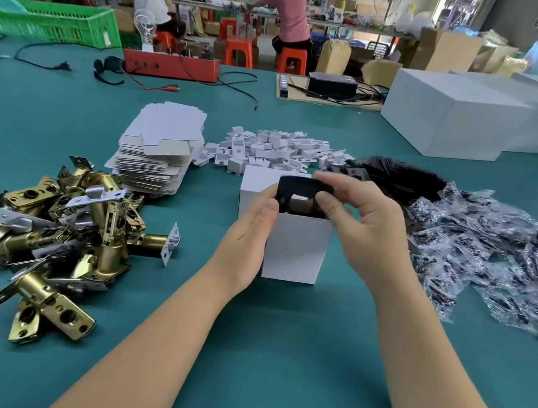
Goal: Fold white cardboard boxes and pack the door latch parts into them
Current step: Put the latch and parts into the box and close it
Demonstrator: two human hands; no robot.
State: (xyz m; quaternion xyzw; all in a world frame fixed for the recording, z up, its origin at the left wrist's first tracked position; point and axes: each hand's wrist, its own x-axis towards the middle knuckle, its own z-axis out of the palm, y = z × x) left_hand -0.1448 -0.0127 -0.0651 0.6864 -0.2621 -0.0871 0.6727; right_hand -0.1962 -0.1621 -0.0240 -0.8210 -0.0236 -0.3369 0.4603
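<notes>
Box [294,249] upright on green tabletop [273,360], mouth up. L hand [249,235] lies flat vs its side, fingers straight, prob. to steady it. R hand [358,223] pinches black plate [301,196] at the opening, ready to drop in. Brass latches [60,229] heaped left, flat blanks [157,150] behind. Workshop w/ seated workers beyond.

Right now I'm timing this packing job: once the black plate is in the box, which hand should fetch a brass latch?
Left. The brass latch pile lies on the left hand's side, and that hand only steadies the white box. The right hand pinches the black plate.
</notes>
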